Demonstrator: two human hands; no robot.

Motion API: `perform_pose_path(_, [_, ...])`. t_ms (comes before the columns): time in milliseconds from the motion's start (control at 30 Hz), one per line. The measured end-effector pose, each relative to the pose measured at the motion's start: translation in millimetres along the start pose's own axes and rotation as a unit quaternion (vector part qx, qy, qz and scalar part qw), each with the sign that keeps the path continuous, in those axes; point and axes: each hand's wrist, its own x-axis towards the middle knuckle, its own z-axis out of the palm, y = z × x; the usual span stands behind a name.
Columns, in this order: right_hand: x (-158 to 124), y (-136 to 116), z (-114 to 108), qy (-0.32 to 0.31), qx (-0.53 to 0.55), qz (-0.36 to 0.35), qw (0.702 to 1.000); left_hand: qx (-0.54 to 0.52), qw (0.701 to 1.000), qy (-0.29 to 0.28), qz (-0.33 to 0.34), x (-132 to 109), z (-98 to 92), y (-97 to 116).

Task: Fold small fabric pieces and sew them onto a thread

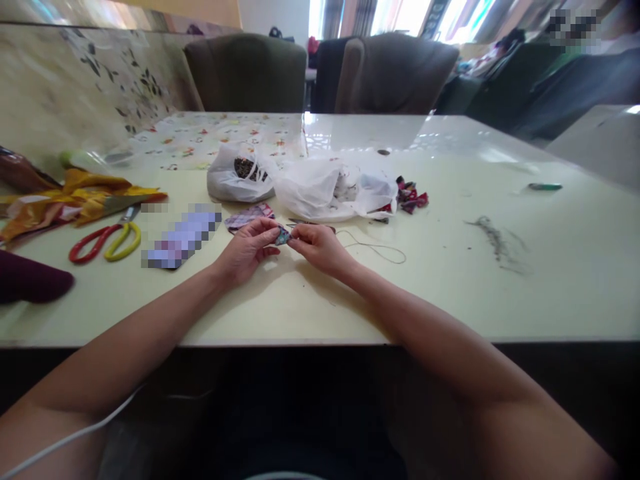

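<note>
– From the head view, which step are we in?
– We seem to be working a small cloth piece (283, 235) over the table (320, 313), our left hand (245, 251) and right hand (320, 247) both pinching it.
– What does the next move call for?
– Likely steady fingertip pressure; to us the piece looks bluish, patterned, partly hidden.

The cloth scrap (283, 235) is patterned teal, the scissor handles (137, 239) red and yellow.

Chairs (245, 75) are standing top centre, windows (397, 17) are glowing upper right, a leaf-patterned wall (50, 83) is filling upper left.
</note>
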Motion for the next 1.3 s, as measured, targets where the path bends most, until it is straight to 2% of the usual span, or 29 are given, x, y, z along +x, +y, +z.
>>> perform_pose_path(233, [0.8, 3.1, -3.8, -0.014, -0.009, -0.027, 0.999, 0.053, 0.998, -0.039, 0.0, -3.7, 5.0, 2.0])
perform_pose_path(400, [0.7, 3.8, -6.7, -0.031, -0.034, -0.008, 0.999, 0.026, 0.998, 0.028, 0.041, 2.6, -3.1, 5.6])
perform_pose_path(533, [0.3, 2.4, -7.8, -0.086, -0.108, -0.094, 0.986, -0.014, 0.996, 0.057, 0.06, 9.5, -11.4, 6.5])
perform_pose_path(600, [0.4, 2.4, -7.8, -0.051, -0.128, -0.126, 0.982, -0.027, 0.996, 0.06, 0.06, 10.9, -12.6, 6.2])
perform_pose_path(667, [1.0, 3.4, -8.1, 0.022, -0.122, -0.107, 0.987, -0.03, 0.996, 0.057, 0.054, 10.6, -11.4, 5.4])
perform_pose_path(733, [1.7, 4.6, -8.6, 0.067, -0.082, -0.057, 0.993, -0.02, 0.998, 0.047, 0.046, 8.9, -8.5, 4.7])
perform_pose_path(833, [2.5, 4.2, -7.1, 0.04, 0.013, -0.008, 0.999, 0.012, 0.998, 0.034, 0.047, 4.8, -3.1, 4.6])
perform_pose_path(967, [2.0, 1.1, -1.8, 0.015, 0.088, 0.015, 0.996, 0.067, 0.996, 0.026, 0.06, -0.8, 3.1, 7.1])
perform_pose_path(1100, [1.5, 1.0, -2.9, 0.026, 0.085, 0.022, 0.996, 0.111, 0.991, 0.011, 0.07, -3.5, 5.7, 8.3])
perform_pose_path(1300, [1.6, 2.6, -7.7, 0.03, 0.071, 0.028, 0.997, 0.104, 0.993, 0.008, 0.059, -3.5, 5.1, 5.7])
